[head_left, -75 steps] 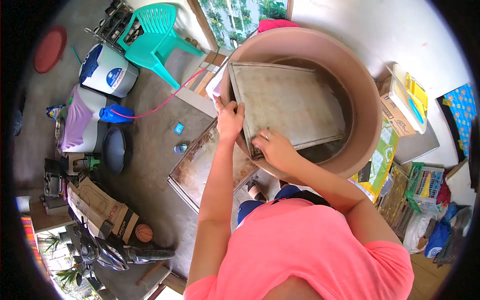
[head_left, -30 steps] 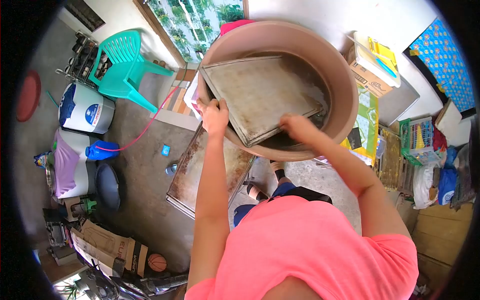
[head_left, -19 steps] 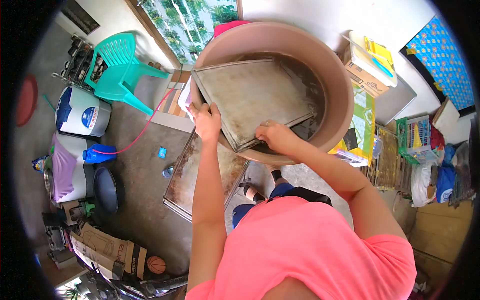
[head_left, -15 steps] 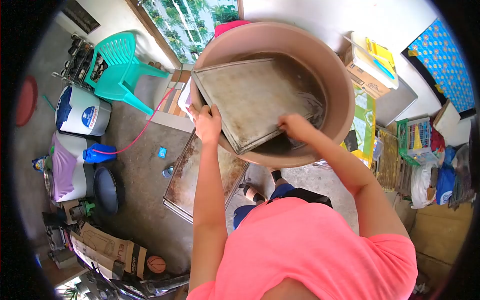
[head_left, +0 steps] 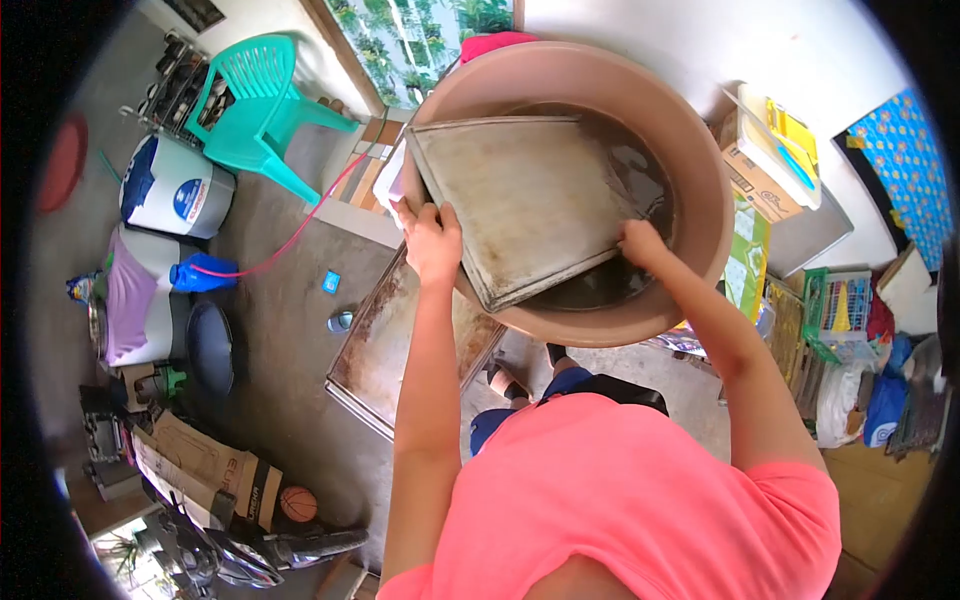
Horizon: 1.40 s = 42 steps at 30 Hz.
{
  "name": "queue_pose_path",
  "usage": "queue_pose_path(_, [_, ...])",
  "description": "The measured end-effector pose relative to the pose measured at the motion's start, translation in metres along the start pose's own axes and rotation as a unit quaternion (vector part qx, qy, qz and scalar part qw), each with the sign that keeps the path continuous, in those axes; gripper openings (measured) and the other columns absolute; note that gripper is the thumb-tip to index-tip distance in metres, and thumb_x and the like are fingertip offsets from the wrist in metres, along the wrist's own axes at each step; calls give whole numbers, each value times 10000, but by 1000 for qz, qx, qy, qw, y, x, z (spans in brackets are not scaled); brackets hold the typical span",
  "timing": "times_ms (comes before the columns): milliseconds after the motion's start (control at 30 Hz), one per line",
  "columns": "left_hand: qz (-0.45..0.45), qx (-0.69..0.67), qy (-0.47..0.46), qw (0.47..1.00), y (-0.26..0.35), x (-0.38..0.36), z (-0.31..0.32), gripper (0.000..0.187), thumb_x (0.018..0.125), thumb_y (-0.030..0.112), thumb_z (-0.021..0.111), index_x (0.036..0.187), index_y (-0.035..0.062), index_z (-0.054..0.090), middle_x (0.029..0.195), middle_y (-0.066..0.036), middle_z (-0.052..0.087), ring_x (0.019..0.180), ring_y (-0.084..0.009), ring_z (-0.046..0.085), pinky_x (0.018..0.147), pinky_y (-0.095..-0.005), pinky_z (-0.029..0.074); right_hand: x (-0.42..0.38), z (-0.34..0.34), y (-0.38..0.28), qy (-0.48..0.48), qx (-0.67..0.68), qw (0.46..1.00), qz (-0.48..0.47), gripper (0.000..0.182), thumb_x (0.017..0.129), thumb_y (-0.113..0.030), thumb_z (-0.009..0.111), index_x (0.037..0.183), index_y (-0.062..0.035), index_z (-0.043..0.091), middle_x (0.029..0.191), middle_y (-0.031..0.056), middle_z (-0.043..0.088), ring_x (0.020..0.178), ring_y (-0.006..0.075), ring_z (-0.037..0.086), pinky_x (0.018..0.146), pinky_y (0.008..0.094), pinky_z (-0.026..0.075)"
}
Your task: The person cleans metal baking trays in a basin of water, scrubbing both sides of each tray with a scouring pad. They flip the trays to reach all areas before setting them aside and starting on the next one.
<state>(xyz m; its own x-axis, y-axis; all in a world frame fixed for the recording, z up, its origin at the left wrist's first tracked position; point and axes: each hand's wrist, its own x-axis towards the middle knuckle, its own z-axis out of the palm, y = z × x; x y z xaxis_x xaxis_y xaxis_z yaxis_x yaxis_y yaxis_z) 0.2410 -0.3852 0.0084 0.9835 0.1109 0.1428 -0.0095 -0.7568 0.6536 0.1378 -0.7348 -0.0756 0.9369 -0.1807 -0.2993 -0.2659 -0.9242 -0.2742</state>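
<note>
A worn metal baking tray (head_left: 520, 200) leans inside a large brown plastic tub (head_left: 690, 300), its left corner up over the rim and its far right part in dark water (head_left: 640, 160). My left hand (head_left: 433, 240) grips the tray's left edge, fingers over the tub's rim. Near the tray's lower right edge, my right hand (head_left: 642, 243) is closed in a fist just above the water. Whatever it may hold is hidden by the fingers.
More stained trays (head_left: 400, 345) lie stacked on the floor below the tub. A green chair (head_left: 262, 110), a blue container (head_left: 203, 272) with a pink hose (head_left: 290, 245), and a dark basin (head_left: 210, 348) stand at left. A cardboard box (head_left: 755, 165) is at right.
My right hand has moved right along the tray's edge. My left hand keeps its grip on the tray's left side. The view has shifted slightly.
</note>
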Motion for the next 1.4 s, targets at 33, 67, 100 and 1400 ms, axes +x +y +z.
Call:
queue_pose_path(33, [-7, -4, -2, 1000, 4, -1, -3, 306, 885, 354, 525, 924, 71, 636, 1467, -214, 301, 1217, -406, 456, 919, -497, 441, -22, -14, -41, 20, 12, 998, -53, 126, 708, -37, 629, 823, -18, 679, 874, 223, 649, 884, 394, 621, 787, 463, 503])
queue_pose_path(67, [-8, -4, -2, 1000, 4, -2, -3, 307, 885, 354, 525, 924, 71, 637, 1466, -214, 301, 1218, -408, 455, 918, -499, 442, -38, -22, -73, 33, 31, 993, -107, 110, 706, -39, 630, 807, -20, 668, 842, 212, 646, 854, 385, 622, 793, 463, 498])
queue_pose_path(100, [-7, -5, -3, 1000, 4, -2, -3, 307, 885, 354, 524, 925, 72, 638, 1465, -214, 302, 1219, -411, 454, 917, -500, 443, -44, -20, -95, 29, 36, 985, -167, 116, 706, -34, 626, 819, -26, 653, 847, 202, 651, 860, 378, 623, 789, 461, 503])
queue_pose_path(1400, [64, -49, 14, 997, -17, 3, 4, 288, 913, 276, 548, 951, -3, 611, 1424, -286, 323, 1256, -445, 382, 995, -452, 372, 48, 21, -131, 234, 87, 967, -53, 507, 875, -288, 524, 1224, 77, 481, 1296, 268, 471, 1210, 419, 440, 1023, 488, 336])
